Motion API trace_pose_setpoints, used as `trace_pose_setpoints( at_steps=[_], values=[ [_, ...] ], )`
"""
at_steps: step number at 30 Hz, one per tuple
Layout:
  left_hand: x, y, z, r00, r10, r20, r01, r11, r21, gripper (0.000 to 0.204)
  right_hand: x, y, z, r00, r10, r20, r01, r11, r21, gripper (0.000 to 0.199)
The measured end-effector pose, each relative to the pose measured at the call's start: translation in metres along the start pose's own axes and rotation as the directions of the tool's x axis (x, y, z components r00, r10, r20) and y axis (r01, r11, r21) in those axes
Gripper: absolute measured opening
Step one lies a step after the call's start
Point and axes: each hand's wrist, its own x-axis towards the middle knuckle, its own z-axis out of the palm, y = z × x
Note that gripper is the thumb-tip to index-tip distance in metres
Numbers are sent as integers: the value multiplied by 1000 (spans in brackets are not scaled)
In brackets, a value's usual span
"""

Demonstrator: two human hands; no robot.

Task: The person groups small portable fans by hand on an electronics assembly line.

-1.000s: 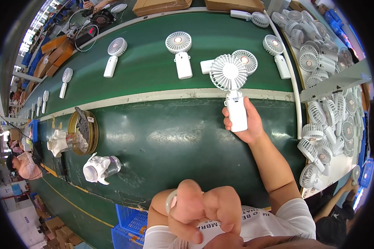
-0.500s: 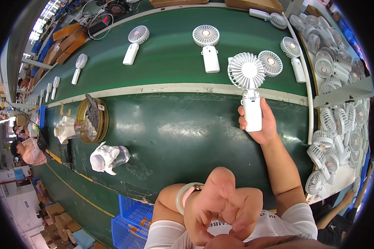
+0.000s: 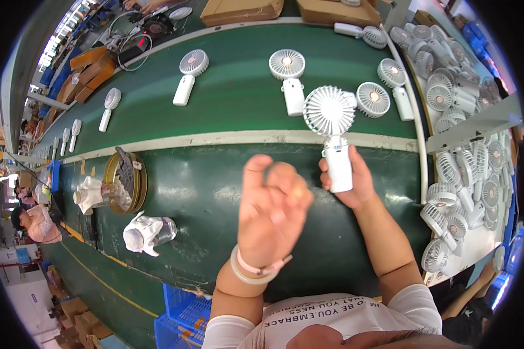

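My right hand (image 3: 358,177) is closed round the handle of a white handheld fan (image 3: 338,170), held upright with its round slatted head at the top. The fan hangs over the near edge of the green belt and partly overlaps another white fan (image 3: 373,99) lying behind it. To its left, my left hand (image 3: 275,212) is raised above the dark green bench, fingers loosely bent and apart, with nothing visible in them. Bracelets circle that wrist. More white fans, such as one fan (image 3: 287,65) and another fan (image 3: 193,63), lie spaced along the belt.
Many white fans (image 3: 448,168) are heaped at the right, beyond a white rail (image 3: 420,157). On the bench's left stand a round brass-coloured tin (image 3: 141,186) and a cloth-topped clear bottle (image 3: 166,230). A blue crate (image 3: 177,302) sits below; cardboard boxes (image 3: 241,11) line the far side.
My left hand has moved from low near my body up and forward over the bench. My right hand still grips the fan, which has shifted slightly left and nearer in view.
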Motion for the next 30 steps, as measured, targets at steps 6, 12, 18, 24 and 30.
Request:
trace_pose_setpoints(
  at_steps=[6, 12, 18, 24, 30],
  values=[
    [11, -1, -20, 984, 103, -148, -91, 992, 88, 33, -1, 1, -5, 999, 4, 38, -3, 1000, -4, 46],
    [11, -4, -17, 987, 79, -139, -65, 992, 104, 29, -1, 0, -5, 998, 7, 66, -8, 1000, 1, 47],
    [12, -2, -14, 992, 69, -109, -53, 988, 144, 29, 0, 0, -3, 996, 8, 87, -8, 1000, -2, 48],
    [10, -4, -15, 994, 83, -68, -60, 957, 284, 31, 0, 2, -4, 996, 31, 82, -32, 999, 16, 49],
    [6, -2, -13, 990, 101, -100, -60, 935, 350, 23, -2, 1, -4, 994, 40, 98, -41, 999, 5, 50]
  ],
)
